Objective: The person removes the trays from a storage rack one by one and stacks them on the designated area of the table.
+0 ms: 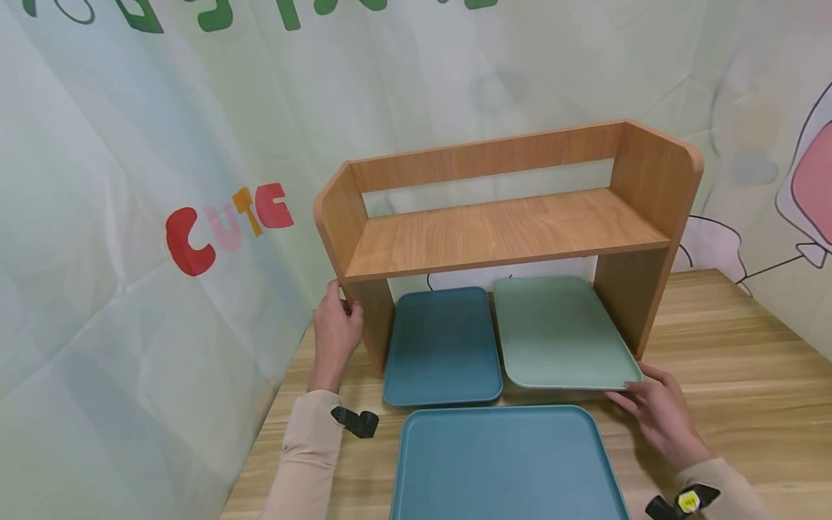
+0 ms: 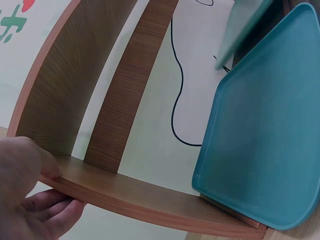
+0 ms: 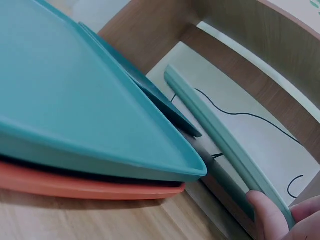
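My left hand point(image 1: 338, 326) grips the front edge of the left side panel of a wooden desk shelf point(image 1: 507, 227); in the left wrist view the thumb lies on one face, fingers on the other. My right hand point(image 1: 659, 412) pinches the front right corner of a light green tray point(image 1: 562, 332) under the shelf board. That tray's near edge is lifted in the right wrist view point(image 3: 227, 142). Beside it, against the left panel, lies a dark blue tray point(image 1: 444, 347). In front of both is a larger blue tray point(image 1: 500, 466).
Below the larger blue tray an orange-red tray point(image 3: 90, 185) shows in the right wrist view. All stand on a wood-grain table point(image 1: 747, 375). A printed cloth backdrop point(image 1: 162, 130) hangs close behind the shelf and along the left side.
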The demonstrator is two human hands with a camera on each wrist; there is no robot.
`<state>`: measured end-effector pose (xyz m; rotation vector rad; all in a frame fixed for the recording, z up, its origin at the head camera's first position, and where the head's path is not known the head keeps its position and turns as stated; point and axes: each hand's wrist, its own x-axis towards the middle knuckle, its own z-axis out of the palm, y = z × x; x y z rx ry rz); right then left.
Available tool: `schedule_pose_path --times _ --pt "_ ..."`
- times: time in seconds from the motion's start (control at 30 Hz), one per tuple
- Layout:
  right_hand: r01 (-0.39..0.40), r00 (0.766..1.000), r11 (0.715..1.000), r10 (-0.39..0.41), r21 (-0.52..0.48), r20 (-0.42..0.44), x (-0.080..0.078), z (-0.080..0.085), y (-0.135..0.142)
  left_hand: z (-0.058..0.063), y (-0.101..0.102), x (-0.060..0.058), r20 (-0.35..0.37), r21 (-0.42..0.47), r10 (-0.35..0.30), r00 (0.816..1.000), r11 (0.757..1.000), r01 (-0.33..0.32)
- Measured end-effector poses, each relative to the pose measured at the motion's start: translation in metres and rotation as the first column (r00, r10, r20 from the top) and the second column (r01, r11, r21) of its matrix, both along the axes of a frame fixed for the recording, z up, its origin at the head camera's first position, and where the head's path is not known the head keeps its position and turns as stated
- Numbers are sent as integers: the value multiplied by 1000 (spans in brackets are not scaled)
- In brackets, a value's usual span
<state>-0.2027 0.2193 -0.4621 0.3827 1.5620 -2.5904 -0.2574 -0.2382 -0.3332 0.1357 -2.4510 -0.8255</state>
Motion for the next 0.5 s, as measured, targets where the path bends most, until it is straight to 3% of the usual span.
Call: schedule_pose_path --times 0.3,0.5 --pt "10 995 989 -24 -148 -92 12 11 11 0 0 0 -19 4 -3 1000 1000 3" --pt "-24 992 987 4 -157 -128 18 15 14 0 0 -1 -26 2 -5 1000 1000 5"
